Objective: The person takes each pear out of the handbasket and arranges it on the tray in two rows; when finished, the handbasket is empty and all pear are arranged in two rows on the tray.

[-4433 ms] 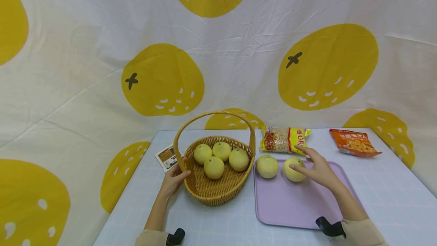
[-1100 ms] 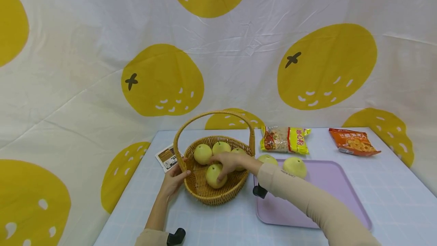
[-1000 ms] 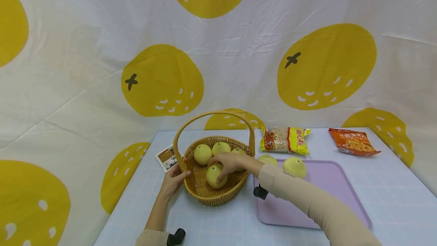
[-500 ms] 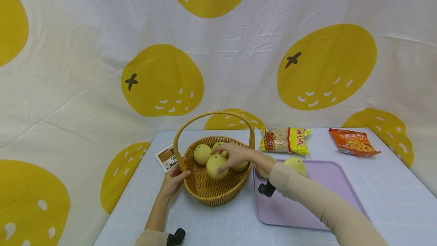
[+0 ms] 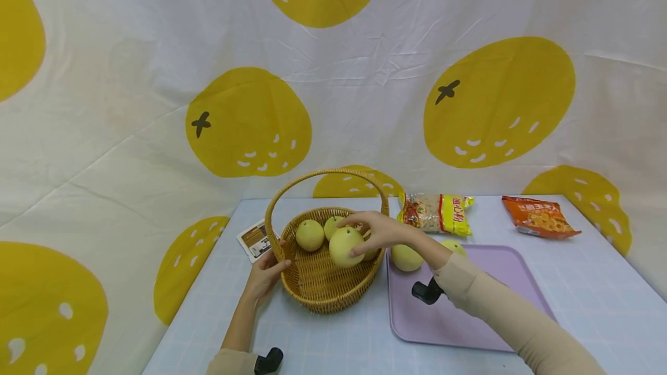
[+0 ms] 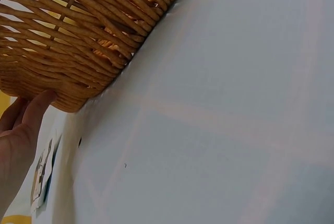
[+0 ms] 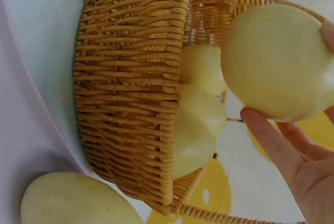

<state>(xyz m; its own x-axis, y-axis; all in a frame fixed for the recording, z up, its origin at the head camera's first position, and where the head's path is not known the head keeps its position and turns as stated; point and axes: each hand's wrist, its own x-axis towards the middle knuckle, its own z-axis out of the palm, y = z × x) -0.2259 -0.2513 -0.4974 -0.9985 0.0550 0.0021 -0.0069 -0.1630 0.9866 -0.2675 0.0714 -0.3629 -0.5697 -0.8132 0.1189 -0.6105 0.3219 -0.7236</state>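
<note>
In the head view my right hand (image 5: 379, 230) grips a round, pale yellow-green pear (image 5: 345, 247) by its sides. The right wrist view shows this pear (image 7: 276, 62) raised above the rim of the wicker basket (image 7: 130, 78), between thumb and fingers. My left hand (image 5: 264, 275) holds the left rim of the basket (image 5: 323, 300) at the foot of its handle, thumb over the edge. Inside the basket lie more pears: one at the left (image 5: 310, 235), one behind, and one mostly hidden by my right hand.
Right of the basket lies a lilac tray (image 5: 443, 326) with two pears, a nearer one (image 5: 406, 258) and another (image 5: 454, 246) partly behind my forearm. Behind stand a yellow-and-clear food bag (image 5: 435, 213) and an orange snack bag (image 5: 540, 217). A printed packet (image 5: 254, 241) lies left of the basket.
My right hand has gone from a pear on the tray into the basket, taken the front pear there, and lifted it up and to the right. The left hand has stayed on the rim.
</note>
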